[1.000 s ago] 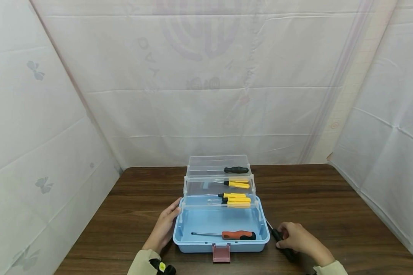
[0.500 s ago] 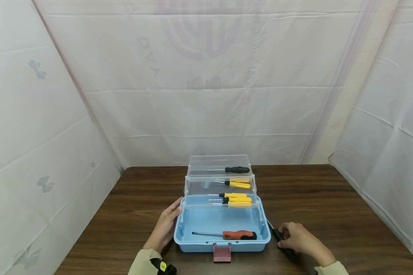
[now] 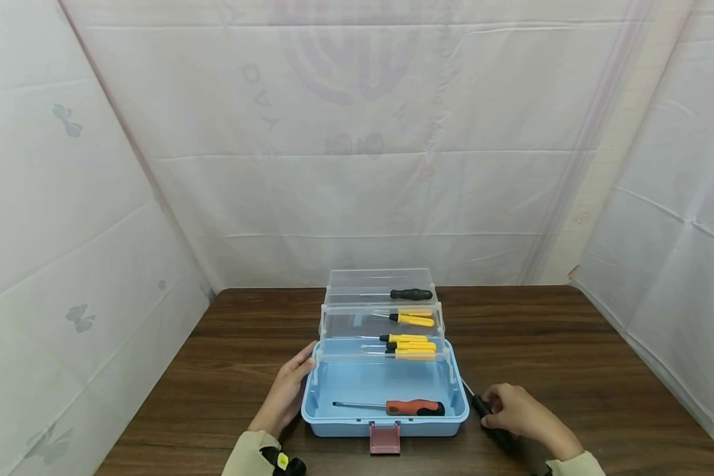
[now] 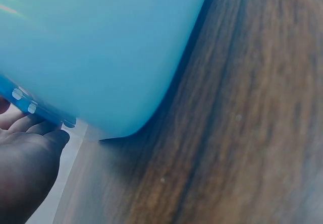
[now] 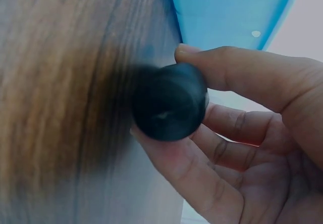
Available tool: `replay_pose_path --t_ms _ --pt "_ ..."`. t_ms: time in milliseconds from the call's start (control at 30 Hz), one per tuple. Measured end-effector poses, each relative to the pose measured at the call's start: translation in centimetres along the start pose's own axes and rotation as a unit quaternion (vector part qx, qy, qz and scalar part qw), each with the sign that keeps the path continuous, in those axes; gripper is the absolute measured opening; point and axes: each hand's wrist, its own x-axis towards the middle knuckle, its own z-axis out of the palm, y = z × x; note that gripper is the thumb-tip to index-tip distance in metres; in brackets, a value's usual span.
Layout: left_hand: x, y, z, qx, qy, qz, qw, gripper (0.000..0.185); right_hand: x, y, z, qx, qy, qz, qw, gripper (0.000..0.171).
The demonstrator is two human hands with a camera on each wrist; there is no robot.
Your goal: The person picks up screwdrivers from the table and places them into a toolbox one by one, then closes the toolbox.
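Note:
At the toolbox's left side, my left hand (image 3: 282, 391) holds its rim; in the left wrist view the fingers (image 4: 39, 127) sit at the edge, partly hidden. The light blue toolbox (image 3: 345, 377) stands open with clear tiered trays (image 3: 345, 324) raised at the back. An orange and black flathead screwdriver (image 3: 415, 407) lies along the front inside. To the box's right, my right hand (image 3: 514, 413) pinches a screwdriver (image 3: 500, 439) by its black handle between thumb and fingers. That screwdriver's shaft points at the box's right wall. The right wrist view shows the handle's round end (image 5: 169, 103).
Several yellow-handled screwdrivers (image 3: 413, 346) lie in the lower trays, and a black-handled screwdriver (image 3: 412, 294) in the top one. A dusky pink latch (image 3: 384, 439) hangs at the box's front. The dark wooden table (image 3: 238, 344) meets white cloth walls (image 3: 262, 198) behind and at both sides.

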Motion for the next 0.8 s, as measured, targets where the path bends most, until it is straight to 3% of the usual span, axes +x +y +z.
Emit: replay_pose_path --t_ms 800 --pt "0.0 0.0 0.1 0.0 0.005 -0.004 1.0 0.051 0.5 -0.7 -2.5 -0.013 0.013 -0.045 0.999 0.032"
